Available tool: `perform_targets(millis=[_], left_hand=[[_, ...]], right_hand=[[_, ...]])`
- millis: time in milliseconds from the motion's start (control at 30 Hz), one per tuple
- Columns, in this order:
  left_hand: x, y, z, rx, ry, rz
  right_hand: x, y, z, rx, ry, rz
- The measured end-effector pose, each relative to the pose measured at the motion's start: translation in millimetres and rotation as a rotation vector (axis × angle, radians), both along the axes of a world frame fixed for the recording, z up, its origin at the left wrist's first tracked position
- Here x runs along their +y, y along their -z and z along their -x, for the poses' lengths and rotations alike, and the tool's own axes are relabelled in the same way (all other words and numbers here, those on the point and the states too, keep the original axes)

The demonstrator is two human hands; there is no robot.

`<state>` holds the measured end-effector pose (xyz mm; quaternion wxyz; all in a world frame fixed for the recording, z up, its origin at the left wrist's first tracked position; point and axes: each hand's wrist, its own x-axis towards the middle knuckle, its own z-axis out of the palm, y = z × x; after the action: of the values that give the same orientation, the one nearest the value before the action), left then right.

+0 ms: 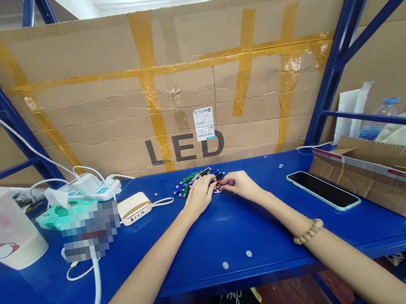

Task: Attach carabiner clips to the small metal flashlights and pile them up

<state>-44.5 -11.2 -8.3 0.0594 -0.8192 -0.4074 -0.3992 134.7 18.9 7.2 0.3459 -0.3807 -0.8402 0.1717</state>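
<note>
A small heap of pens (196, 179), green, black, blue and red, lies on the blue shelf top (219, 243) close to the cardboard wall. My left hand (200, 196) rests on the heap's near side with its fingers curled over the pens. My right hand (239, 184) comes in from the right, and its fingertips pinch a small red and blue piece at the heap's edge. The two hands almost touch. A beaded bracelet (308, 232) sits on my right wrist.
A phone (323, 189) lies face up to the right, beside a torn cardboard box (379, 173). On the left are a beige power bank (134, 207), a power strip with chargers (93, 188), white cables and a drink cup (1, 232). A taped cardboard sheet (175, 83) closes the back.
</note>
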Motion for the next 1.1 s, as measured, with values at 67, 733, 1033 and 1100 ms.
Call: perform_targets(millis=[67, 733, 1033, 1100], left_hand=[[-0.6, -0.5, 0.0, 0.000, 0.006, -0.001], [4.4, 0.6, 4.3, 0.052, 0.035, 0.012], [-3.2, -0.1, 4.4, 0.151, 0.066, 0.042], [-5.8, -0.3, 4.2, 0.186, 0.084, 0.056]], right_hand=[[-0.5, -3.5, -1.5, 0.060, 0.043, -0.038], [-16.1, -13.8, 10.2, 0.337, -0.008, -0.029], [-12.4, -12.3, 1.0, 0.226, -0.078, 0.130], [-12.6, -13.0, -3.5, 0.159, -0.125, 0.157]])
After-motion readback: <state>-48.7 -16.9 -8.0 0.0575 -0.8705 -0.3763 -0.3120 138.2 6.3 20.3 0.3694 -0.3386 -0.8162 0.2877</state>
